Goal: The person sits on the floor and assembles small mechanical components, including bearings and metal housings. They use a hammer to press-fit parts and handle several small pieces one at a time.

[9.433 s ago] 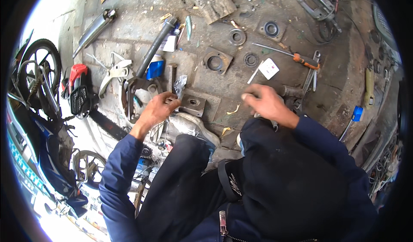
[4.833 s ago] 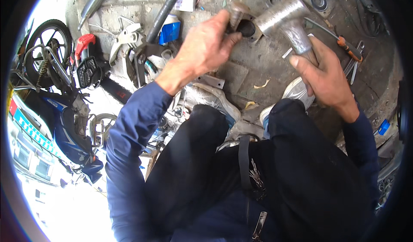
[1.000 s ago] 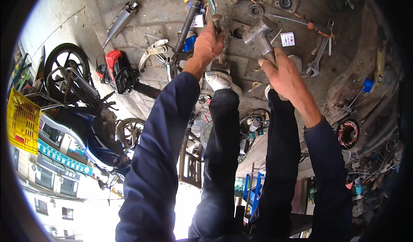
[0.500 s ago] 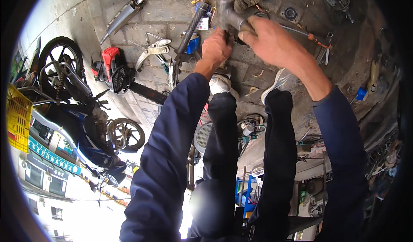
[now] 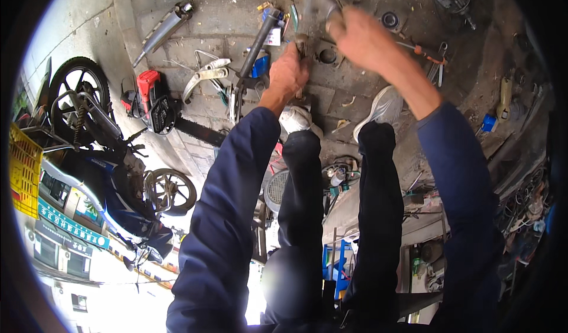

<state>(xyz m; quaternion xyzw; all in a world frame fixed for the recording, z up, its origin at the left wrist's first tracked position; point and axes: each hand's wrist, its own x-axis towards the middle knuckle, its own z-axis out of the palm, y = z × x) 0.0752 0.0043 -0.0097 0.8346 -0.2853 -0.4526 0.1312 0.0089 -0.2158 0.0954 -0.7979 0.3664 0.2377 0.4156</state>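
Observation:
My right hand (image 5: 368, 42) is wrapped round the handle of a hammer (image 5: 334, 20), raised at the far middle. Its head is smeared by motion. Nearer and to the left, my left hand (image 5: 288, 74) is closed on a short metal bar (image 5: 302, 40) with a rounded, worn top that sticks out above the fingers. Most of the bar and its lower end are hidden by the hand and my shoe. Just right of that hand, a metal piece with a round hole (image 5: 326, 55) lies on the paving. The hammer is apart from the bar.
A long dark metal tube (image 5: 258, 47) and silver bracket (image 5: 207, 78) lie left of my hands, near a red chainsaw (image 5: 155, 99). Beyond are a silver exhaust-like tube (image 5: 167, 30) and a motorcycle (image 5: 109, 167). A ring-shaped part (image 5: 390, 20) and screwdriver (image 5: 417, 49) lie right.
The hammer and my right hand have moved up and away from the left hand, which keeps its grip on the bar. The view has shifted slightly.

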